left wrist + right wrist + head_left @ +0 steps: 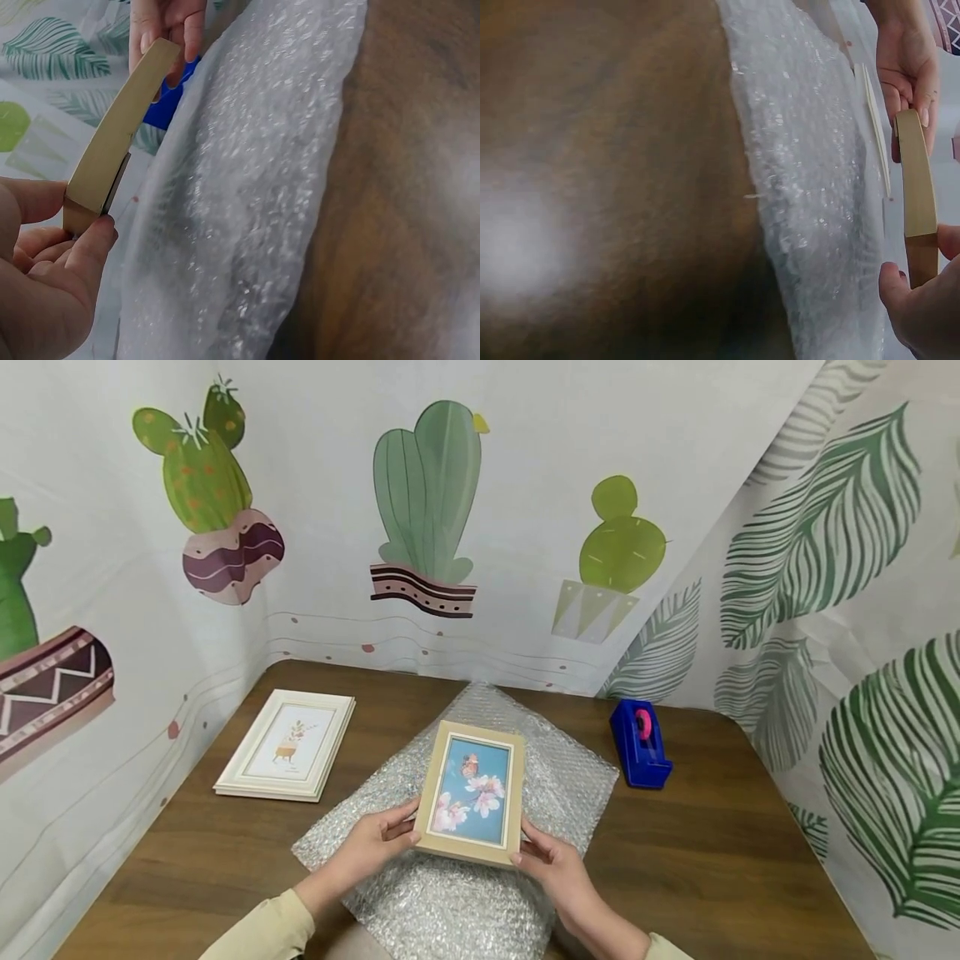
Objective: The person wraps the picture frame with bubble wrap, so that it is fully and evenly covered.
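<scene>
A person's left hand [375, 839] and right hand [558, 868] were both clamped on one tan picture frame [471, 789], the fingers pinching its two long sides toward the end nearer the body. Neither hand was closer to it than the other: it lay directly between them, held up in the air. Its long axis ran away from the person, leaning only slightly to the right, so most of its length reached out beyond the grip, with the flower picture [485, 795] facing up. Straight below was a sheet of bubble wrap [570, 768], flat on the brown table [712, 860] and turned like a diamond, one corner pointing away; the frame's far end aimed roughly at that corner. The wrist views showed the frame edge-on, apart from the wrap, which spread past it on the left and right. Farther out, left of the wrap and nearer the left hand, a white picture frame [281, 747] lay face up. Off to the right, nearer the right hand, stood a blue tape dispenser [640, 743] with a pink roll core. Beyond the table hung a cactus-print cloth [517, 652].
</scene>
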A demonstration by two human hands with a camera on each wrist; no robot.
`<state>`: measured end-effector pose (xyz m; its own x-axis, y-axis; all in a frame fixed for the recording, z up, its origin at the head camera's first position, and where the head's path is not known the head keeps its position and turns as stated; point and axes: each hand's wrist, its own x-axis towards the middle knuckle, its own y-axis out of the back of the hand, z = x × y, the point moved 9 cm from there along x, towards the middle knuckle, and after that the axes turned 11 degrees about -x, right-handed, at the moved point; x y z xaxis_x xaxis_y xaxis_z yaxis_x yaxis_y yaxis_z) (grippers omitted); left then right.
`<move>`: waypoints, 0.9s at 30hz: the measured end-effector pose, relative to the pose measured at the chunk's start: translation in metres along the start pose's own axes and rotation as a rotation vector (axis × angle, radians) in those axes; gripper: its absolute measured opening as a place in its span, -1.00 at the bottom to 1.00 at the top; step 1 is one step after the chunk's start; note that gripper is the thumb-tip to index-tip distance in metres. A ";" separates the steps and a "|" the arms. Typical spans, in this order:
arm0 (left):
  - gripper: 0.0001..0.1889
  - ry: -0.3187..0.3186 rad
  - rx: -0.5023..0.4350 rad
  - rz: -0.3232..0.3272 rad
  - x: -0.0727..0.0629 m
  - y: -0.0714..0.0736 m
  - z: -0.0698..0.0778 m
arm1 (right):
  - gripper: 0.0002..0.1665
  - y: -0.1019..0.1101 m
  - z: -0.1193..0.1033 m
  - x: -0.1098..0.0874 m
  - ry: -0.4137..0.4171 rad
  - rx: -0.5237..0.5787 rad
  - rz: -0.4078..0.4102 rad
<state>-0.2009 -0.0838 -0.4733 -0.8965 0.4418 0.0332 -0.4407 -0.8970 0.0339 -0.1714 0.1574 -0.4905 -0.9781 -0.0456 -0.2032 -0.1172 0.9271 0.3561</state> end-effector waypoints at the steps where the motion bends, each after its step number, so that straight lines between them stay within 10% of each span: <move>1: -0.38 0.004 -0.002 -0.005 0.000 -0.002 -0.001 | -0.27 0.001 0.002 -0.001 -0.005 -0.009 0.000; 27: -0.35 0.100 0.085 -0.034 0.010 -0.014 -0.022 | -0.33 0.013 0.016 0.007 -0.028 -0.209 0.045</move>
<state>-0.2051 -0.0674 -0.4958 -0.8831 0.4642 -0.0687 -0.4692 -0.8752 0.1181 -0.1768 0.1749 -0.5015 -0.9784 0.0074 -0.2068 -0.1091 0.8306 0.5461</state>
